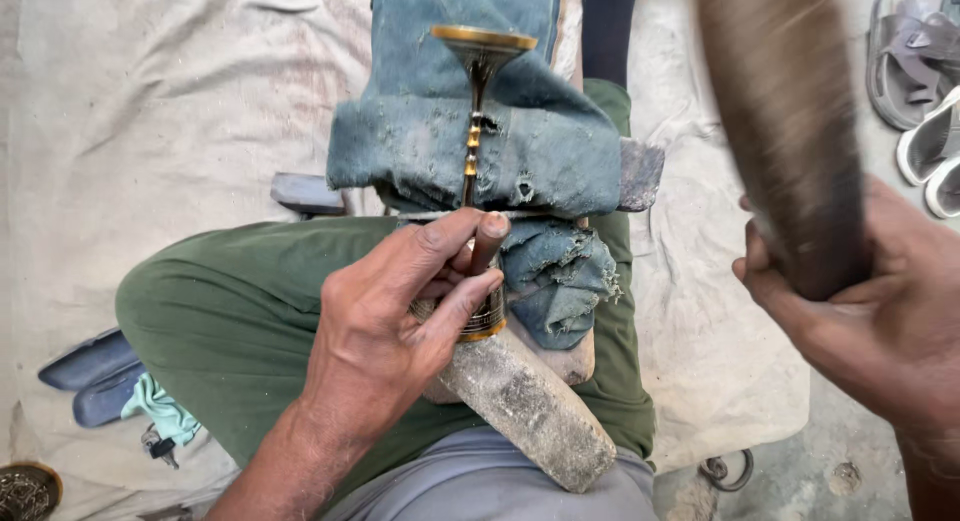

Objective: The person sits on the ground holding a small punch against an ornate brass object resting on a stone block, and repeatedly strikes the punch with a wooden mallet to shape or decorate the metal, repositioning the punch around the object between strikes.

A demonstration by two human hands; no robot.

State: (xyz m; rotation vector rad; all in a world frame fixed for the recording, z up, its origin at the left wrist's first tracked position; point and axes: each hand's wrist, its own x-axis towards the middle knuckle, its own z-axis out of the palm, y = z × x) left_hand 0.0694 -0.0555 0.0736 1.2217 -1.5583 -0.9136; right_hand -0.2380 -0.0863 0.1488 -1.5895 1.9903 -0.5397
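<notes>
The left hand [385,331] pinches a slender brass-and-black goblet-shaped metal piece [478,131] with a small dark punch (upright) above the fingers, on worn blue denim padding [560,146]. The right hand [860,311] grips a raised, blurred dark wooden mallet [785,131]; seemingly mid-strike, needing accurate aim.

a floor workshop: dusty ground cloth [150,111], worn wooden block [530,406].

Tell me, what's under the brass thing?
Torn blue cloth lies under the brass thing. The left hand covers its lower end, above a wooden block.
</notes>
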